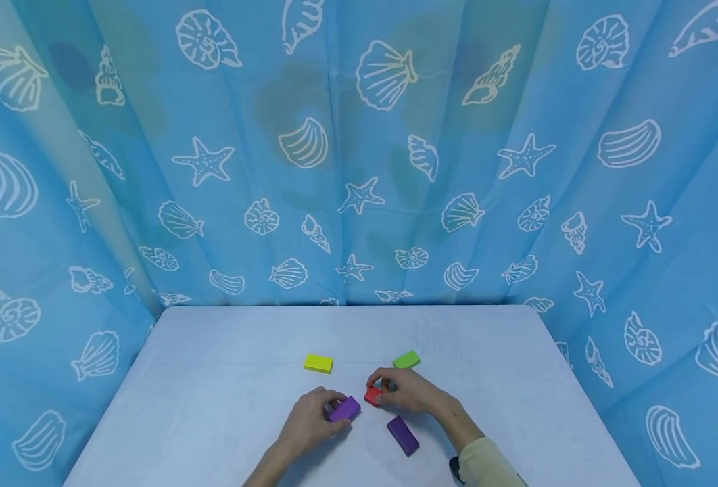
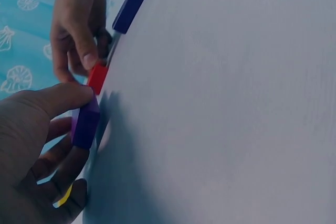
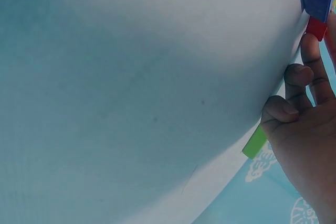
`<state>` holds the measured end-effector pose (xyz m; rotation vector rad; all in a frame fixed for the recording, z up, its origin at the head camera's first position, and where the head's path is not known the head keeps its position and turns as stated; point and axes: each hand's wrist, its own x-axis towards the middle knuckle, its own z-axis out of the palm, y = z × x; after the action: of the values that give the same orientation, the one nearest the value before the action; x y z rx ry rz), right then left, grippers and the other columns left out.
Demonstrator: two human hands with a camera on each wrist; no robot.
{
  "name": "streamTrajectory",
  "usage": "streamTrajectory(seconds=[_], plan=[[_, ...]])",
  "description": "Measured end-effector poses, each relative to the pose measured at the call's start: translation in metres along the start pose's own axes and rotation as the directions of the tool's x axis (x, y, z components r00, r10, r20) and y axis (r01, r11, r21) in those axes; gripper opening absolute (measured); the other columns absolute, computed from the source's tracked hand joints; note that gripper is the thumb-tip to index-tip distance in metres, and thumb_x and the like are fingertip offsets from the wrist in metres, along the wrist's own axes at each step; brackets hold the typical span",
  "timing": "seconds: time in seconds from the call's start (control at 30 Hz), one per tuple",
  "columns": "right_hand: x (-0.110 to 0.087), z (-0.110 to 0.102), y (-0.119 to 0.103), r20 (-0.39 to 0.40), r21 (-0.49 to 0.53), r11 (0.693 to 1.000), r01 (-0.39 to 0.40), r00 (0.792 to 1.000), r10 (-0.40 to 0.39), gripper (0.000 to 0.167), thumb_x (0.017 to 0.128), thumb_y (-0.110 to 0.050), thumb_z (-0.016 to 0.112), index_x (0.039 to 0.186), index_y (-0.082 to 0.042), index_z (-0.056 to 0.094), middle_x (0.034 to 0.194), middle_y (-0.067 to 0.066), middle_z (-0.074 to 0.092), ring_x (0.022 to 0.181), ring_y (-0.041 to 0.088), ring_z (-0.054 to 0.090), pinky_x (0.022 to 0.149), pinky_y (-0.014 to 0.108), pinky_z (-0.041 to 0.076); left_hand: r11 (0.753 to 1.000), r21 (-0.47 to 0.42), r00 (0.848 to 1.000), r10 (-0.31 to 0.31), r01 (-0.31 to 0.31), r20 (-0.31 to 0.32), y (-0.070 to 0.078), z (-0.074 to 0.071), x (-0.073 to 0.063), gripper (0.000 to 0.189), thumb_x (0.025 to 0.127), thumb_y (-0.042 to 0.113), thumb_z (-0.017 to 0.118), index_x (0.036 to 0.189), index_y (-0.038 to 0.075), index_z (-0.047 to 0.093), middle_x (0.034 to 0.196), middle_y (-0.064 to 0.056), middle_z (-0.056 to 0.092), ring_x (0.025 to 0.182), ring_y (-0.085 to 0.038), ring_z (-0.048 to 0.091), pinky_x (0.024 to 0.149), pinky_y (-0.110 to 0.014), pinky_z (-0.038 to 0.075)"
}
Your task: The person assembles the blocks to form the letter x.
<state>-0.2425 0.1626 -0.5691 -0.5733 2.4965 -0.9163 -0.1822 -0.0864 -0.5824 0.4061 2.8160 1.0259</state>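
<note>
Between its thumb and fingers, my left hand (image 1: 312,421) pinches a purple block (image 1: 345,410), seen from the side in the left wrist view, where the thumb lies on its upper end. A red block (image 1: 372,396) is gripped by my right hand (image 1: 412,391), whose fingers cover part of it. The two held blocks are close together near the middle of the table. Just below the right hand lies a dark purple block (image 1: 403,435), touched by neither hand. The right wrist view shows the red block (image 3: 316,28) at the fingertips.
A yellow block (image 1: 318,364) lies beyond the left hand, and a green block (image 1: 406,360) lies just beyond the right hand. All rest on a white-covered table (image 1: 225,365). Blue curtains (image 1: 347,230) with shell prints enclose its back and sides.
</note>
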Motion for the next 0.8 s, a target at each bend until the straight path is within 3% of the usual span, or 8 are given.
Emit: streamTrajectory(seconds=[0.27,0.5,0.8], plan=[[-0.001,-0.001,-0.003,0.001,0.002,1.000,0.002,1.000,-0.002,0.029,0.092,-0.027,0.075,0.120,-0.030,0.067,0.091,-0.008,0.060,0.084,0.012,0.054,0.073,0.030,0.045,0.999,-0.043,1.000,-0.015,0.016,0.026,0.008,0.008,0.002,0.045,0.075,0.034,0.088,0.114,0.017,0.074,0.090,0.010,0.061,0.076,-0.005,0.053,0.066,-0.024,0.046],[-0.002,0.000,-0.003,-0.003,0.010,1.000,-0.027,1.000,0.027,0.030,0.091,-0.026,0.075,0.119,-0.030,0.066,0.091,-0.007,0.060,0.084,0.013,0.055,0.074,0.031,0.045,0.999,-0.041,1.000,0.029,-0.029,-0.013,0.012,0.015,0.001,0.043,0.073,0.034,0.089,0.109,0.015,0.074,0.086,0.011,0.060,0.071,-0.002,0.050,0.063,-0.022,0.043],[-0.003,-0.001,-0.005,0.000,0.043,0.999,-0.030,1.000,0.030,0.029,0.090,-0.024,0.076,0.117,-0.026,0.064,0.091,-0.005,0.060,0.082,0.014,0.055,0.074,0.032,0.045,0.998,-0.060,0.999,0.022,-0.024,-0.038,0.016,0.021,0.002,0.042,0.072,0.033,0.090,0.106,0.015,0.074,0.084,0.010,0.060,0.070,-0.002,0.051,0.062,-0.022,0.042]])
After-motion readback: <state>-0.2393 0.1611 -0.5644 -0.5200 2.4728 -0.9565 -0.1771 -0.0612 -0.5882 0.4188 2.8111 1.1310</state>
